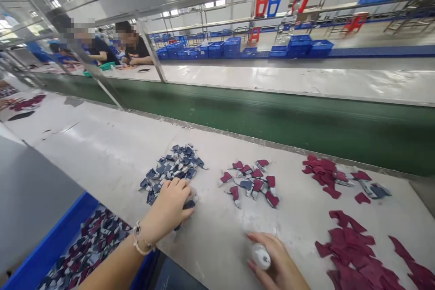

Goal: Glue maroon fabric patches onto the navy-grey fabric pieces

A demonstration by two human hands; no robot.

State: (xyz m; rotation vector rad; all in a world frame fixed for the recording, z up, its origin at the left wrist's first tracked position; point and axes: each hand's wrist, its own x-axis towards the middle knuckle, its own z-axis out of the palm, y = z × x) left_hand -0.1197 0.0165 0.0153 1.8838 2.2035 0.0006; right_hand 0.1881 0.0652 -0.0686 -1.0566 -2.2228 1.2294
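The person's left hand reaches to the near side of a pile of dark blue and pale gray pieces on the counter. Its fingers are bent, and a dark piece shows beside the thumb; whether they grip it cannot be told. A pale bracelet circles that wrist. The right hand, at the near side of the counter, has its fingers closed around a small white-topped container.

Between the dark pile and the right side lies a loose cluster of maroon and gray pieces, with a dark blue one among them. Farther right are a far maroon heap and a larger near maroon heap. At the near left, a blue bin holds many mixed maroon, dark blue and gray pieces. Beyond the counter runs a green strip, with people seated at the far left.
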